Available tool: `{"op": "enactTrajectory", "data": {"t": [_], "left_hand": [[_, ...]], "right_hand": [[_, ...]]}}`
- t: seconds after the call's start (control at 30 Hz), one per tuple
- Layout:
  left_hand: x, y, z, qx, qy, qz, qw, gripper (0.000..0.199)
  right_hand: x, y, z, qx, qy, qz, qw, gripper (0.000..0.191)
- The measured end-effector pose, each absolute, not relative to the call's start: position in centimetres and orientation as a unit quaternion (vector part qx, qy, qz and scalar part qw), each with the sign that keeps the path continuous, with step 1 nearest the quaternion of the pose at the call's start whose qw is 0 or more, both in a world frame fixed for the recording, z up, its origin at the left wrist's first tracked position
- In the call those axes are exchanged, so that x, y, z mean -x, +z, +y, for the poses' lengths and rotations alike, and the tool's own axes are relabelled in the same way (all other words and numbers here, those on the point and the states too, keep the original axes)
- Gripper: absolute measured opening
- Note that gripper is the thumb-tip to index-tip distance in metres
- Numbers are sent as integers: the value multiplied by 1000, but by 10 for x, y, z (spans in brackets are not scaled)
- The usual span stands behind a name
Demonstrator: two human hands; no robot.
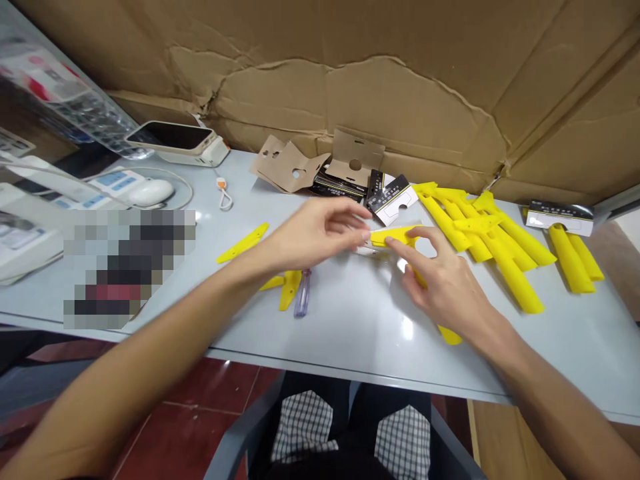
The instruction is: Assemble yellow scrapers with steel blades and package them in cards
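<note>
My right hand [445, 273] is closed around a yellow plastic tool [397, 235], whose handle runs down under the palm and shows again below it. The thumb and fingertips of my left hand [320, 233] pinch the tool's far left end, where a whitish strip shows beneath the yellow part. What lies behind the left fingers is hidden. Below my left wrist, a screwdriver with a clear purple handle [302, 297] lies beside small yellow plastic pieces [289, 291]. Another flat yellow piece [243, 243] rests farther left.
Several yellow tools with tube-like handles [515, 280] are piled at right, beside carded ones [575, 260]. Printed cards [395, 200] and brown card pieces [287, 163] lie against the cardboard wall [350, 87]. A phone [173, 135], cable and white mouse [150, 192] are at left.
</note>
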State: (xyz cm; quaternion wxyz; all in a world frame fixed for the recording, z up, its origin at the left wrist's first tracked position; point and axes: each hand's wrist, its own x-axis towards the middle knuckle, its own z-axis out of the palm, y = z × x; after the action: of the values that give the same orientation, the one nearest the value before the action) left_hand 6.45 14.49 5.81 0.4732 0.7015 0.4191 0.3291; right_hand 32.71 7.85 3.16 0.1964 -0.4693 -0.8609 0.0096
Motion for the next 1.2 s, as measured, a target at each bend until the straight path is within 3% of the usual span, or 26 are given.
{"op": "enactTrajectory", "data": {"t": [0.17, 0.27, 0.4, 0.5, 0.7, 0.9, 1.2], "left_hand": [[-15, 78, 173, -725, 441, 485, 211, 25], [8, 79, 187, -785, 329, 517, 93, 24], [20, 69, 198, -850, 81, 505, 126, 32], [26, 66, 203, -847, 6, 508, 155, 38], [39, 71, 207, -836, -56, 512, 192, 40], [31, 68, 206, -800, -106, 554, 204, 30], [25, 66, 207, -799, -104, 553, 210, 20]], "right_hand": [[-329, 34, 78, 468, -4, -852, 236, 54], [-331, 34, 78, 476, 1, -849, 229, 53], [-332, 31, 81, 484, -2, -852, 202, 53], [-333, 30, 84, 488, -11, -856, 173, 51], [-335, 30, 88, 495, -9, -856, 148, 50], [-334, 30, 87, 483, 2, -858, 177, 46], [-330, 32, 83, 477, 44, -857, 189, 49]]}}
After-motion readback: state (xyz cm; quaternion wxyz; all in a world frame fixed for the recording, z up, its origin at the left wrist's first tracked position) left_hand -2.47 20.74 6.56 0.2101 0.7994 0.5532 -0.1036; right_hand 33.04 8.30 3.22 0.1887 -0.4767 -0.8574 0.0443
